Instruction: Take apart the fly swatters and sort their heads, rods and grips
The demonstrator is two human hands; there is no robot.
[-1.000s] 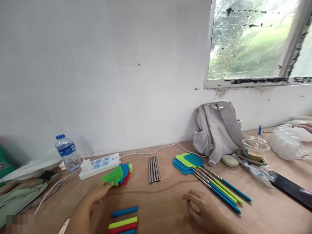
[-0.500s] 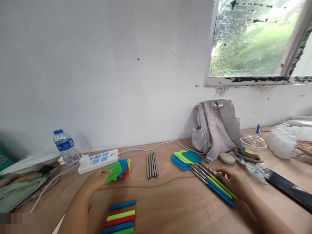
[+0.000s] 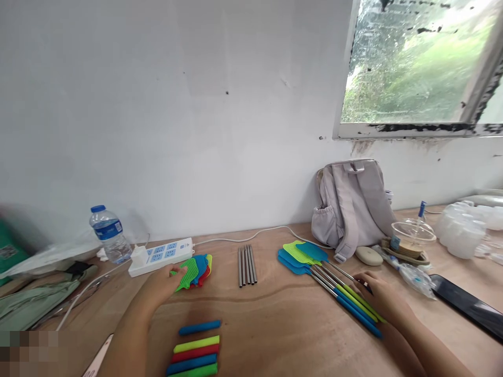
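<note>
My left hand (image 3: 170, 280) pinches the edge of a green mesh fly swatter head (image 3: 187, 275), which overlaps a blue head (image 3: 201, 266) and red and yellow ones. On the right, my right hand (image 3: 373, 293) closes over the handle end of a blue fly swatter (image 3: 313, 252); its handle is mostly hidden. Beside that hand lie assembled fly swatters with yellow-green handles (image 3: 356, 301) and blue handles (image 3: 357, 314). Several metal rods (image 3: 247, 267) rest side by side in the middle. Loose coloured handle tubes (image 3: 196, 348) lie in a row at the front.
A white power strip (image 3: 161, 256) and a water bottle (image 3: 111, 235) stand at back left. A grey backpack (image 3: 353, 204) leans on the wall. At right are a white oval case (image 3: 368, 256), a plastic cup (image 3: 412, 238) and a black phone (image 3: 467, 303).
My left hand has moved slightly up and right over the green swatter head. My right hand has settled lower around the swatter's handle end. The view has shifted slightly.
</note>
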